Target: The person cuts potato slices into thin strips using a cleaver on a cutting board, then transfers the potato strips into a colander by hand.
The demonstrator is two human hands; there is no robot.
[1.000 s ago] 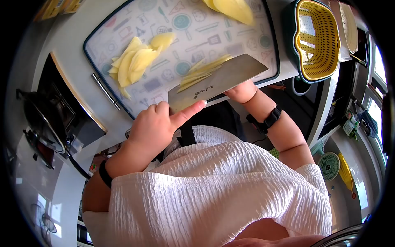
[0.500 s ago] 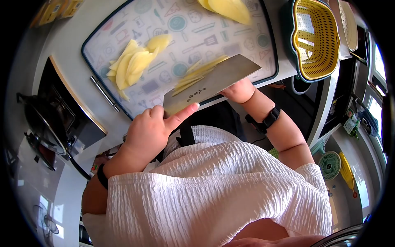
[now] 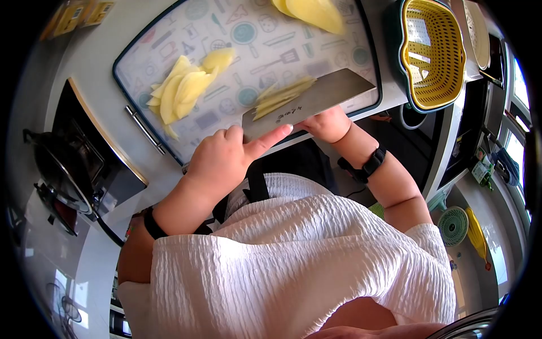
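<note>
My left hand (image 3: 220, 158) is closed at the left end of a broad cleaver (image 3: 322, 101), its index finger stretched along the lower edge. The handle does not show. The tilted steel blade bears dark printed characters. Against my body's side of the blade is my right hand (image 3: 324, 123), its fingers mostly hidden beneath or behind it. Thin potato strips (image 3: 282, 97) lie along the blade's upper edge on the patterned cutting board (image 3: 316, 56). Farther left on the board rests a pile of potato slices (image 3: 189, 90). More potato slices (image 3: 310, 14) lie at its far edge.
A yellow colander (image 3: 433, 93) nested in a dark green basin stands right of the board. To the left are a black hob (image 3: 90, 135) and a dark wok (image 3: 56, 161). The board's metal handle (image 3: 144, 130) faces the counter's left side.
The cleaver and my left hand have shifted right and slightly up. The strips along the blade now sit closer together. My right hand stays nearly in place.
</note>
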